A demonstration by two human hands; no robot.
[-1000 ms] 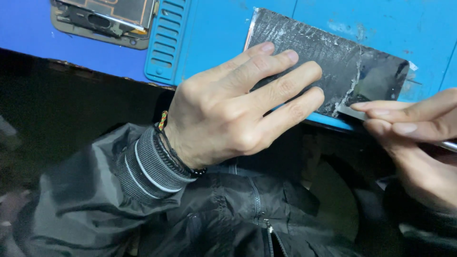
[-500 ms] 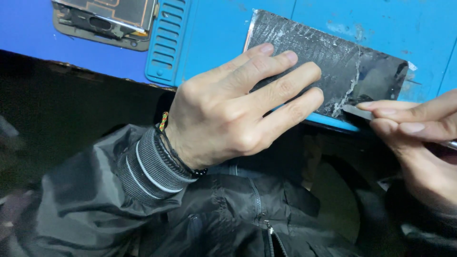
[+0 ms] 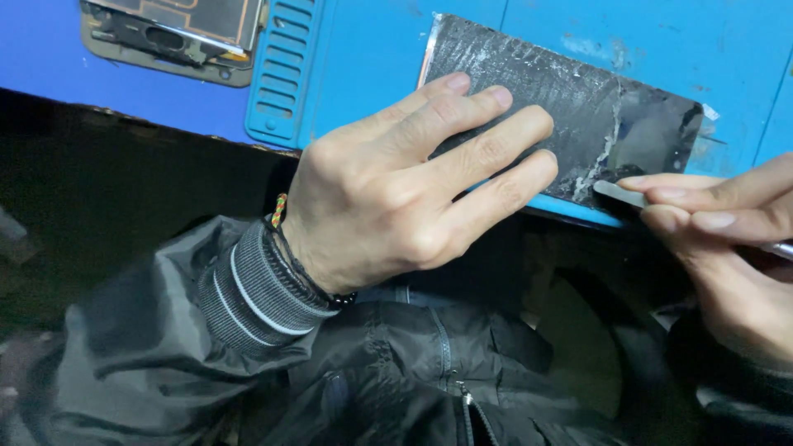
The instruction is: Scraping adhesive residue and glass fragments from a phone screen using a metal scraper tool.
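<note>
Blue tabletop mat w/ cracked dark panel at its near edge – left hand flat, fingers apart; right hand at 3 o'clock, grip pinched on metal blade.

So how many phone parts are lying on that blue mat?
2. A dark scratched panel lies under the left hand, with the right hand at its corner; an opened phone frame sits top left, partly cut off.

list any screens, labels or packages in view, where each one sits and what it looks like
Phone screen panel: flat on the blue work mat, upper middle; dark rectangle, scuffed grey-white, cracked near its right end; left hand presses on it, right hand holds a thin metal tool at its lower right corner.
Opened device part: top left on the blue surface; rectangular tan frame, dark inside, partly cut off.
No packages, labels or signs visible.
</note>
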